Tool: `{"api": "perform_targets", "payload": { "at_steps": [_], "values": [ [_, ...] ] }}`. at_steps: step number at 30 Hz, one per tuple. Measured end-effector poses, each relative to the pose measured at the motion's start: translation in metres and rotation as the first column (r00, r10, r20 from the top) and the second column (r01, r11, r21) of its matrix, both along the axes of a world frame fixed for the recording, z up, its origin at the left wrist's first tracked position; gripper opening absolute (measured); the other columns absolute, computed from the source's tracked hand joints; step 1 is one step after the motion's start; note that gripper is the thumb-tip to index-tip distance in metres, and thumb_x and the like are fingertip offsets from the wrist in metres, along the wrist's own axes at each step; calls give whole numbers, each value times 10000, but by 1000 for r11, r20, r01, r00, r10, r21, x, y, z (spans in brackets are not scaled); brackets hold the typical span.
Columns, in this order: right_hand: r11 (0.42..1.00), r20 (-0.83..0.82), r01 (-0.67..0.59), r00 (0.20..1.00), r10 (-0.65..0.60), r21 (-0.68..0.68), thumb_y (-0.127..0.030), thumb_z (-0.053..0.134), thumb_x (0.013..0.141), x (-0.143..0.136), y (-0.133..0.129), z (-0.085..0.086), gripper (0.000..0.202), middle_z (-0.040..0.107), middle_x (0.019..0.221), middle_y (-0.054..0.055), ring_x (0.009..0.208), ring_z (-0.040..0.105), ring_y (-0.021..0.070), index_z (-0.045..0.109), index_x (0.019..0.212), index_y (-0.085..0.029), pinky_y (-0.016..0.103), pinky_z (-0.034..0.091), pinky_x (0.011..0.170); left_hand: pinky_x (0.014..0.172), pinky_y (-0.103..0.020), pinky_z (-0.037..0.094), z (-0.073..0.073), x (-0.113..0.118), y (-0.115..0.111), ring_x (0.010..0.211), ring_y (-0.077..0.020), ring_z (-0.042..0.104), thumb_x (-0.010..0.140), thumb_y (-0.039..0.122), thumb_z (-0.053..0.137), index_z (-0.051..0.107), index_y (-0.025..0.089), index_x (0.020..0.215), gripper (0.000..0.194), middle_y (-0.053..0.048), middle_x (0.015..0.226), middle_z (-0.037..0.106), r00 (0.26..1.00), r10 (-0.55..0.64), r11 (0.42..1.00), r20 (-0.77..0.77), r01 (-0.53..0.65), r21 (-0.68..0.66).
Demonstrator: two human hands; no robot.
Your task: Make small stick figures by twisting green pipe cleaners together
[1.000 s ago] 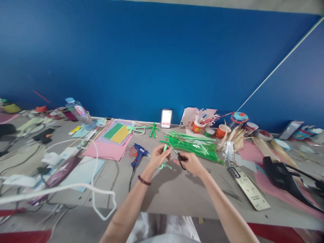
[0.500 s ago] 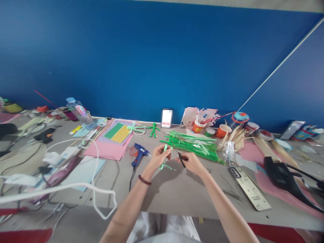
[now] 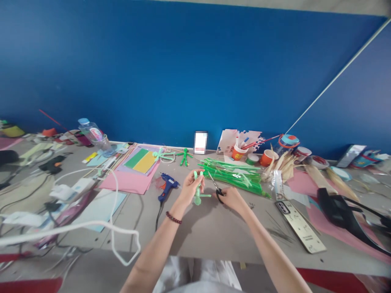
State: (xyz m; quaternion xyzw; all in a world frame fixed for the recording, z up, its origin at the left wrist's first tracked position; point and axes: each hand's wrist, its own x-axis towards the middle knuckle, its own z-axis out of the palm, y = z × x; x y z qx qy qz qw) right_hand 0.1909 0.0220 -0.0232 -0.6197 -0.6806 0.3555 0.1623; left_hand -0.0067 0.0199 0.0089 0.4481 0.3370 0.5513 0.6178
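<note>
My left hand [image 3: 192, 188] is closed round a pale green pipe-cleaner figure [image 3: 198, 200], whose round end and one limb stick out below the fingers. My right hand [image 3: 231, 197] grips black-handled scissors [image 3: 217, 188] by the loops, their blades pointing up and left near the figure. The scissors and the figure are apart. Beyond both hands lies a bundle of green pipe cleaners [image 3: 235, 176]. Two finished-looking stick figures, a dark green one [image 3: 184, 157] and a pale green one [image 3: 159, 154], lie at the back.
A blue glue gun [image 3: 168, 185] with its cord lies left of my hands. Pink paper [image 3: 130, 182] and a white cable [image 3: 113, 228] are farther left. At right lie a phone [image 3: 301, 228], an orange cup [image 3: 269, 157] and dried husks [image 3: 282, 165].
My right hand has drawn the scissors slightly away from the left hand. The pale green figure has turned in my left hand, so its round end now hangs downward.
</note>
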Motion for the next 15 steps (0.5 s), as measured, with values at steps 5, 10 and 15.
{"api": "perform_targets", "payload": {
  "at_steps": [5, 10, 15],
  "values": [
    [998, 62, 17, 998, -21, 67, -515, 586, 694, 3, -1, -1, 380, 520, 453, -4, 430, 434, 109, 565, 543, -167, 217, 276, 436, 457, -201, 422, -1, 1, 1, 500, -71, 509, 756, 389, 647, 551, 190, 967, 306, 24, 692, 556, 989, 43, 998, 141, -37, -47],
    [979, 135, -143, 983, 124, 144, -407, 599, 688, 9, 2, 5, 315, 410, 458, -43, 453, 331, 84, 517, 504, -165, 231, 199, 453, 473, -196, 427, -3, -1, 5, 511, -71, 528, 740, 376, 663, 552, 194, 905, 270, 18, 719, 589, 971, 100, 992, 219, -79, -103],
    [972, 205, -154, 972, 117, 175, -365, 574, 717, 8, 2, 9, 273, 453, 479, -28, 481, 401, 104, 538, 530, -170, 234, 212, 483, 602, -240, 485, -7, -2, 8, 560, -94, 583, 691, 366, 703, 548, 181, 856, 293, 6, 717, 635, 953, 192, 970, 236, -148, -191]
  ]
}}
